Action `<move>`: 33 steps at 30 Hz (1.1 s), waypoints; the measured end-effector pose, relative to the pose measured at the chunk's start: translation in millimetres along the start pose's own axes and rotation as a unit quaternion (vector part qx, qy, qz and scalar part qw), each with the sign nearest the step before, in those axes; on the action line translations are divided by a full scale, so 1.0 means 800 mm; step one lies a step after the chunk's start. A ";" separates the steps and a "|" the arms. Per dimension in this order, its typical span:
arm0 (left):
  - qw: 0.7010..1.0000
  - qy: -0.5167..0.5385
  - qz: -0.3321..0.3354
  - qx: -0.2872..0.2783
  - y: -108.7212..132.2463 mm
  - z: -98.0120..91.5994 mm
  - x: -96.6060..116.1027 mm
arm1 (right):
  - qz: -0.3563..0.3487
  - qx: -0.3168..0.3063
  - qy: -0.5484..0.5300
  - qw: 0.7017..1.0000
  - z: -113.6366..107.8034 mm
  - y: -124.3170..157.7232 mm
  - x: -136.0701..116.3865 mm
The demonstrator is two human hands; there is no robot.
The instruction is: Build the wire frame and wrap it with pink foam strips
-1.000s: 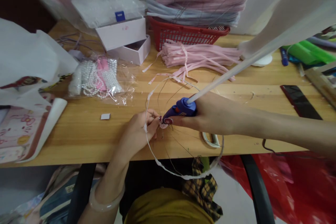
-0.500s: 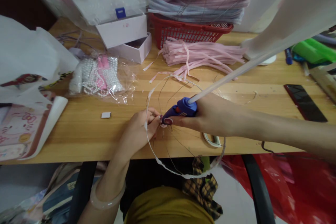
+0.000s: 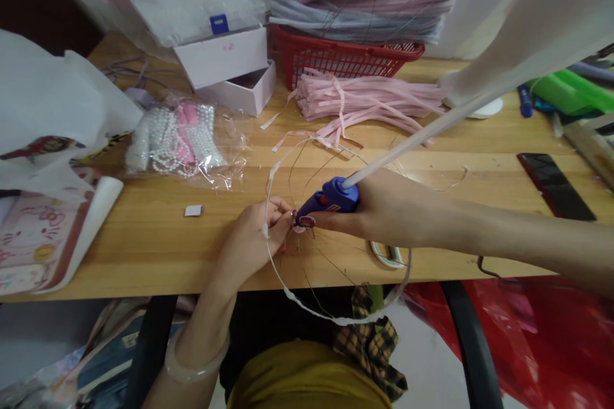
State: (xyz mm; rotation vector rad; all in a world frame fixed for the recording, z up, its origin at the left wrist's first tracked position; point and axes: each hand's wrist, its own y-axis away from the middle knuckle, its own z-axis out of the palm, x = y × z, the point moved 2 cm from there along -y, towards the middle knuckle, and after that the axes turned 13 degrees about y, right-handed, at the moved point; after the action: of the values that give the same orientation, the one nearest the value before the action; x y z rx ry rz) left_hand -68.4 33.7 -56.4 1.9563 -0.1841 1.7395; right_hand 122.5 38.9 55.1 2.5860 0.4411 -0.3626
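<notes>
My right hand [image 3: 378,211] is wrapped round a blue glue gun [image 3: 330,198], from whose back a long whitish glue stick [image 3: 407,140] juts up to the right. The gun's nozzle end meets the fingertips of my left hand [image 3: 256,233], which pinch the middle of a wire frame. Thin dark wires [image 3: 330,262] spread from that middle inside a white-wrapped hoop [image 3: 288,294]. A small pinkish piece [image 3: 300,229] shows just under the nozzle; what exactly my left fingers grip is partly hidden. The hoop reaches past the table's front edge.
A bundle of pink fuzzy stems [image 3: 369,99] lies before a red basket [image 3: 345,61]. Bagged pearl beads [image 3: 187,134] and white boxes [image 3: 249,86] sit to the left. A phone [image 3: 556,185] rests at right, a white roll [image 3: 387,255] beneath my right wrist.
Almost nothing differs. Both hands, the glue gun and the hoop keep their places; the view has shifted very slightly.
</notes>
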 end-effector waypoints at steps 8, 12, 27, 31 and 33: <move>1.000 -0.006 -0.015 0.006 0.000 0.001 0.003 | 0.005 0.009 0.023 1.000 -0.007 0.002 -0.003; 1.000 -0.002 -0.014 0.005 0.001 0.001 0.004 | -0.004 0.004 0.013 1.000 -0.005 0.003 -0.002; 1.000 0.013 -0.028 -0.001 0.002 0.001 0.005 | -0.016 0.003 -0.011 1.000 -0.006 0.002 0.002; 1.000 0.013 -0.017 0.001 0.001 0.000 0.005 | -0.014 0.011 -0.017 1.000 -0.006 0.002 0.000; 1.000 0.015 -0.017 -0.002 0.001 0.000 0.005 | -0.012 0.012 -0.015 1.000 -0.004 0.001 0.000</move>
State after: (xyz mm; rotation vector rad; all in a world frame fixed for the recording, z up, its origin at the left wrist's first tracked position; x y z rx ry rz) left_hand -67.7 34.0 -52.4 1.9175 -0.1427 1.7444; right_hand 123.1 39.4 58.1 2.5968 0.4614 -0.4170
